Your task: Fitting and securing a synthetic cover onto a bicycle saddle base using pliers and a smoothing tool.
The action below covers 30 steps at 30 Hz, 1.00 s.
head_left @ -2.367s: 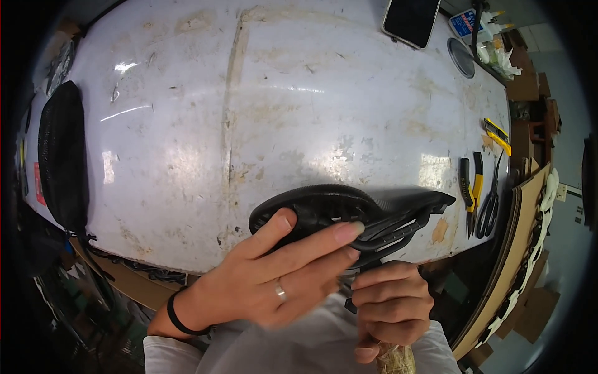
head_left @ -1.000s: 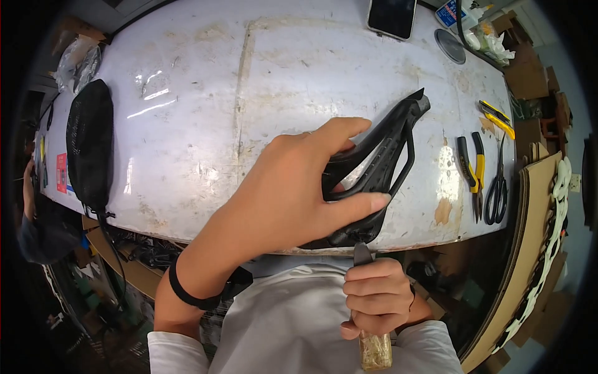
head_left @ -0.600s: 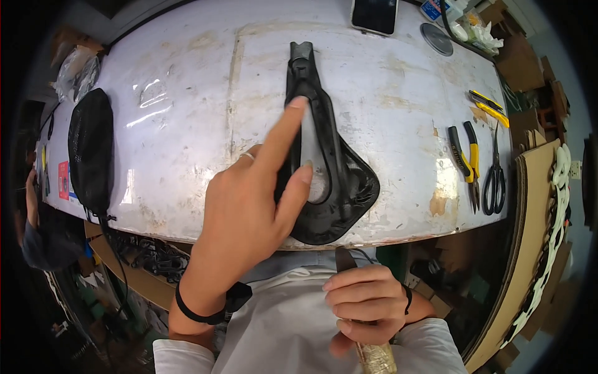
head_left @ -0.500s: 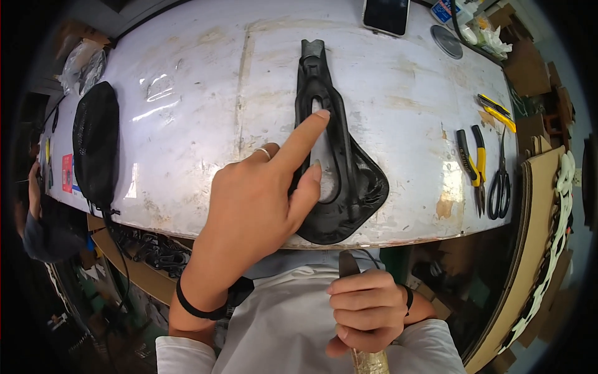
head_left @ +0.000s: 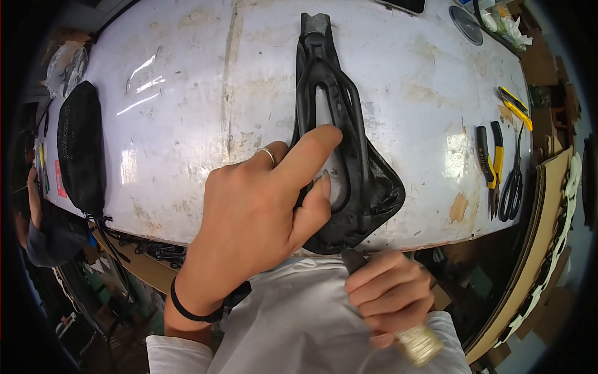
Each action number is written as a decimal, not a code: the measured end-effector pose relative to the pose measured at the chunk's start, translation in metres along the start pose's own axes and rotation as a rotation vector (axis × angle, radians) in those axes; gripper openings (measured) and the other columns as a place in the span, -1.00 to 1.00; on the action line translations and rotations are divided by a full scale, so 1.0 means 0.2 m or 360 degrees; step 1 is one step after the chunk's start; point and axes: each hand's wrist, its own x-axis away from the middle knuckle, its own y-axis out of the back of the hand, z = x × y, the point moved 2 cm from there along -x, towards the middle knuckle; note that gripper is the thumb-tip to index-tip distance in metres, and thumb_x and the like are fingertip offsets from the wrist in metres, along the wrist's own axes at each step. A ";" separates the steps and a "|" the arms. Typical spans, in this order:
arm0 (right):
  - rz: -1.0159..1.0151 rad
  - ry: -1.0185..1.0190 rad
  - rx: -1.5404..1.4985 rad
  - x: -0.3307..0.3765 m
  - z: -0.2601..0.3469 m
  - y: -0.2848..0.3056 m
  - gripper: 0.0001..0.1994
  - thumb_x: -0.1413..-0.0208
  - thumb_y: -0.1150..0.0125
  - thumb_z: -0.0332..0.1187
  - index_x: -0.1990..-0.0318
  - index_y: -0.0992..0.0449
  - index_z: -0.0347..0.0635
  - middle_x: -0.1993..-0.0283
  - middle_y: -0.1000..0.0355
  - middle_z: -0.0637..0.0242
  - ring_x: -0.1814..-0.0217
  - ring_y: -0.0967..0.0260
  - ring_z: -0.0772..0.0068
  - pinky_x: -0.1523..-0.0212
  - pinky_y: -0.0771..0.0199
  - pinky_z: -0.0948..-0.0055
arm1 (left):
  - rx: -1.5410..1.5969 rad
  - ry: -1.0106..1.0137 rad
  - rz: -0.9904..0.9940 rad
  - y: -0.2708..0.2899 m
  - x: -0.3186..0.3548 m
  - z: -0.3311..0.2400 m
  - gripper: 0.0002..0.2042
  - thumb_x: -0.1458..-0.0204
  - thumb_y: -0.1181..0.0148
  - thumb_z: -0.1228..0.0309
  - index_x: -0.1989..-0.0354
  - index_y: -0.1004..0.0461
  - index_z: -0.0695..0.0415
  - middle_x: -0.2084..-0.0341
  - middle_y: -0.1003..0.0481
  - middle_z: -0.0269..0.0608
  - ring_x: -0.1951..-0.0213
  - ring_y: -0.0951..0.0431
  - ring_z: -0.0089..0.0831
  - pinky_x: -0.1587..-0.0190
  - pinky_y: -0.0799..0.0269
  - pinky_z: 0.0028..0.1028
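Note:
A black bicycle saddle (head_left: 372,187) lies underside up, its narrow nose with a grey tip pointing to the far side and a long slot down its middle. My left hand (head_left: 252,193) rests on it, index finger stretched over the slot and thumb apart; its other fingers are partly hidden. Closed round a hand tool is my right hand (head_left: 392,293), at the near table edge. This tool has a flat dark blade (head_left: 353,260) and a yellowish wrapped handle (head_left: 420,345). The blade's tip is close to the wide end of the saddle; I cannot tell whether they touch.
On the white worn table (head_left: 180,124) lie pliers (head_left: 494,168), black scissors (head_left: 512,190) and a yellow cutter (head_left: 516,109) at the right. A black pouch (head_left: 81,149) lies left. A phone (head_left: 405,5) and grey disc (head_left: 466,25) are far. Another person's arm (head_left: 34,199) shows far left.
My right hand has moved up and right, tilting the tool, and its blade now reaches the saddle's near end. My left index finger stays over the slot. The whole view has shifted slightly.

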 end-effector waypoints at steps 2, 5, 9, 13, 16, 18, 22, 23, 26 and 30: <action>0.0018 0.0012 0.0118 0.00 0.02 -0.01 -0.78 -0.19 -0.33 -0.49 0.48 -0.50 -0.37 0.47 -0.47 0.12 0.47 -0.50 0.12 0.29 -0.73 0.09 | 0.0005 0.0003 0.0014 0.00 0.00 0.00 -0.58 -0.18 -0.20 0.43 -0.24 -0.55 0.11 0.33 -0.64 0.07 0.48 -0.54 0.10 0.36 -0.45 -0.11; 0.0093 -0.0031 0.0198 -0.01 0.02 -0.04 -0.80 -0.19 -0.38 -0.46 0.43 -0.53 -0.37 0.46 -0.49 0.10 0.46 -0.51 0.11 0.26 -0.74 0.07 | 0.0060 -0.0012 -0.0068 0.00 0.00 0.00 -0.63 -0.18 -0.19 0.44 -0.18 -0.55 0.11 0.40 -0.60 0.08 0.48 -0.54 0.11 0.37 -0.44 -0.11; 0.0274 0.0060 0.0189 -0.04 0.09 -0.04 -0.72 -0.17 -0.50 -0.35 0.37 -0.51 -0.34 0.52 -0.50 0.21 0.55 -0.52 0.22 0.34 -0.78 0.11 | -0.0019 0.0033 -0.0033 0.00 0.00 0.00 -0.67 -0.18 -0.19 0.44 -0.13 -0.55 0.10 0.54 -0.52 0.05 0.48 -0.56 0.11 0.37 -0.44 -0.10; 0.0282 0.0165 0.0387 -0.03 0.03 -0.05 -0.76 -0.18 -0.42 -0.45 0.43 -0.51 -0.41 0.50 -0.44 0.15 0.55 -0.45 0.12 0.36 -0.65 0.07 | -0.0018 0.0007 -0.0044 -0.01 0.00 0.01 -0.67 -0.16 -0.20 0.42 -0.12 -0.55 0.09 0.61 -0.46 0.01 0.50 -0.54 0.07 0.39 -0.43 -0.10; 0.0385 0.0055 0.0293 -0.09 0.02 0.01 -0.77 -0.22 -0.37 -0.44 0.44 -0.51 -0.37 0.52 -0.43 0.18 0.53 -0.46 0.15 0.30 -0.66 0.07 | -0.0004 -0.0020 -0.0021 -0.01 0.00 0.03 -0.67 -0.15 -0.22 0.40 -0.11 -0.55 0.08 0.59 -0.46 -0.02 0.52 -0.52 0.04 0.42 -0.41 -0.11; 0.0174 -0.0111 0.0068 -0.07 0.02 0.06 -0.74 -0.14 -0.47 -0.33 0.45 -0.55 -0.29 0.57 -0.49 0.24 0.57 -0.51 0.26 0.34 -0.75 0.18 | -0.0003 -0.0017 -0.0024 -0.01 0.00 0.03 -0.67 -0.14 -0.23 0.40 -0.10 -0.55 0.08 0.57 -0.47 -0.04 0.53 -0.51 0.02 0.42 -0.40 -0.11; 0.0442 0.0011 0.0165 -0.14 -0.01 0.05 -0.75 -0.16 -0.44 -0.37 0.48 -0.54 -0.29 0.60 -0.49 0.24 0.62 -0.48 0.26 0.37 -0.74 0.17 | 0.0048 -0.0060 -0.0001 0.00 0.00 0.05 -0.73 -0.21 -0.23 0.37 -0.05 -0.53 0.11 0.45 -0.52 -0.02 0.51 -0.50 0.01 0.41 -0.40 -0.15; 0.0443 0.0022 0.0177 -0.12 0.01 0.03 -0.75 -0.16 -0.44 -0.37 0.48 -0.54 -0.29 0.60 -0.49 0.24 0.62 -0.48 0.26 0.37 -0.74 0.17 | 0.0101 -0.0079 -0.0029 0.00 0.00 0.05 -0.75 -0.24 -0.23 0.35 -0.05 -0.53 0.12 0.41 -0.53 -0.01 0.50 -0.50 0.01 0.40 -0.40 -0.17; 0.0139 -0.0198 0.0178 -0.06 0.05 0.03 -0.79 -0.22 -0.39 -0.40 0.43 -0.58 -0.31 0.49 -0.51 0.18 0.47 -0.54 0.15 0.22 -0.76 0.10 | 0.0130 -0.0025 0.0015 0.02 -0.01 0.02 -0.78 -0.31 -0.20 0.32 -0.01 -0.53 0.17 0.34 -0.52 0.04 0.41 -0.51 0.04 0.34 -0.41 -0.19; 0.0184 -0.0034 0.0286 -0.11 0.12 0.04 -0.68 -0.20 -0.49 -0.33 0.47 -0.49 -0.28 0.57 -0.50 0.23 0.61 -0.50 0.28 0.37 -0.79 0.14 | 0.0370 -0.0223 -0.0272 0.02 0.02 0.10 -0.70 -0.27 -0.31 0.18 0.04 -0.55 0.17 0.35 -0.51 0.03 0.35 -0.57 -0.03 0.27 -0.48 -0.19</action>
